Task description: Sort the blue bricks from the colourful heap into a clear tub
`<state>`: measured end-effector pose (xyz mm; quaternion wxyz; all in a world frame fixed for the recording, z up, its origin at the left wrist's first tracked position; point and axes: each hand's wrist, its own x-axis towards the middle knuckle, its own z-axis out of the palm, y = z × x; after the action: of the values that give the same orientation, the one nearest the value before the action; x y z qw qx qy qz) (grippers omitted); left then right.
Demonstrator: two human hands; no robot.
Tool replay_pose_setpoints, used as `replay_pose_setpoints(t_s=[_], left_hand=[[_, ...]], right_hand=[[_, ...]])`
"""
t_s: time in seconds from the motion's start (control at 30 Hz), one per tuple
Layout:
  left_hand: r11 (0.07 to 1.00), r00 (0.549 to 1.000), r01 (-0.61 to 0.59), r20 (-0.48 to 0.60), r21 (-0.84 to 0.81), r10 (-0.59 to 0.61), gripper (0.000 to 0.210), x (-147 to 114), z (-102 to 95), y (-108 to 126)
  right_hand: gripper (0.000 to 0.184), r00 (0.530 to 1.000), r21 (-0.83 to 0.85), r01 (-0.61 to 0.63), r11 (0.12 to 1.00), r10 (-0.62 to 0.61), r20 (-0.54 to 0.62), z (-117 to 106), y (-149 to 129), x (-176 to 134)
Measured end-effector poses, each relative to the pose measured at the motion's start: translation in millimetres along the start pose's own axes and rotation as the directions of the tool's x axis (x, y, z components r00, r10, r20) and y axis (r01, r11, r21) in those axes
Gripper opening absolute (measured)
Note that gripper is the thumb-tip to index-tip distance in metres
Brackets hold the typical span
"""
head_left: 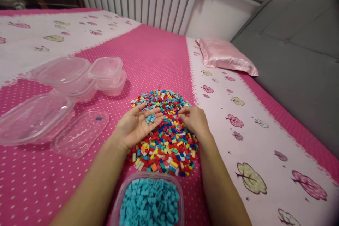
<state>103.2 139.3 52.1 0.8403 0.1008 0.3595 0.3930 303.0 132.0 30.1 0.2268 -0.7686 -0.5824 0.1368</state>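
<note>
Left hand palm up with fingers extended, a person bears a small cluster of light-blue bricks over a multicolored heap of toy bricks on a pink dotted bedspread. Fingers of the right hand curl toward the thumb at the heap's right side; whether they grip anything cannot be told. Nearer the camera, a clear tub holds blue bricks. Clear plastic containers stand at left.
</note>
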Motion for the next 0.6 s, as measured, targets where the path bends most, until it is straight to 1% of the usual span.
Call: replay_pose_setpoints(t_s=[0.07,0.17,0.3,0.47,0.6], left_hand=[[1.000,1.000,-0.016,-0.003,0.008,0.016,0.040,-0.1,-0.4,0.1],[1.000,1.000,-0.021,0.002,0.006,0.021,0.038,-0.8,-0.5,0.1],[1.000,1.000,-0.019,-0.001,-0.005,0.019,0.036,-0.9,-0.7,0.1],[1.000,1.000,-0.015,0.010,-0.008,0.015,0.040,0.4,-1.5,0.3],[1.000,1.000,-0.022,0.019,0.013,0.022,0.043,1.1,-2.1,0.2]], right_hand=[[0.016,0.998,-0.048,-0.011,0.999,0.014,0.062,5.1,-0.9,0.0],[0.020,0.993,-0.077,0.025,0.997,-0.015,0.118,10.4,-3.0,0.1],[0.018,0.983,-0.096,0.033,0.995,-0.015,0.182,9.9,-3.9,0.3],[0.015,0.985,-0.101,-0.003,0.995,0.021,0.174,8.0,-4.7,0.4],[0.008,0.985,-0.075,-0.006,0.997,0.019,0.170,10.1,-2.3,1.7]])
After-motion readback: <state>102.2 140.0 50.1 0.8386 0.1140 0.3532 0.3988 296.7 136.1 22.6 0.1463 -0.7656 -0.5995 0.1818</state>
